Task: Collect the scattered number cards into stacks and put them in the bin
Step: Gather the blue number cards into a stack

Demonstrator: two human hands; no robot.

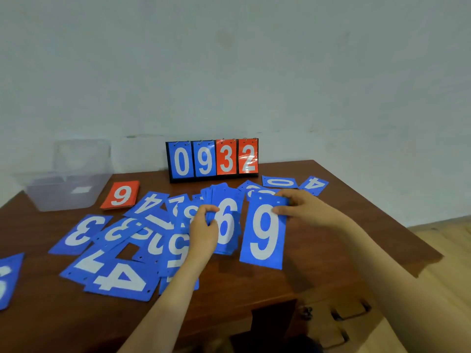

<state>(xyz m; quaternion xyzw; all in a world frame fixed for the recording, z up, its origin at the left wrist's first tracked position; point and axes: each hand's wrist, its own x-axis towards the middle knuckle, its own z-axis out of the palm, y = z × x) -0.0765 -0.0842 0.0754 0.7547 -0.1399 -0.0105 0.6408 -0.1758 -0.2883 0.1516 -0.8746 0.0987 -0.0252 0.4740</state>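
- The near blue 4 card lies flat at the front of the table and overlaps several other blue cards. A cut-off blue card sits at the left border of the view. Likely fault: flat, overlapping cards resist a single pick, and a forearm sweeping over them can push some off the front edge.
- The left hand is clamped on the blue stack, with its fingers curled round the left edge. A 6 faces up. The stack is fanned, not squared. Likely fault: lower cards slide out when another card is pressed on.
- The right hand pinches the upper end of the blue 9 card, just beside the stack. It cannot be told whether the card's lower edge touches the table. Likely fault: a card held at one end swings and can catch on the fanned edges during the merge.
- The red stack, topped by a 9, lies squared between the scattered cards and the bin. Likely fault: a hand passing over it knocks it out of square.
- The blue 0 card and the far blue 4 card lie near the right rear edge. Likely fault: a hasty reach flicks them off.
- The clear plastic bin stands at the far left corner, well apart from both hands. Likely fault: a loose stack sheds cards on the way there.
- The flip scoreboard stands upright at the rear. Likely fault: a rearward reach tips it.
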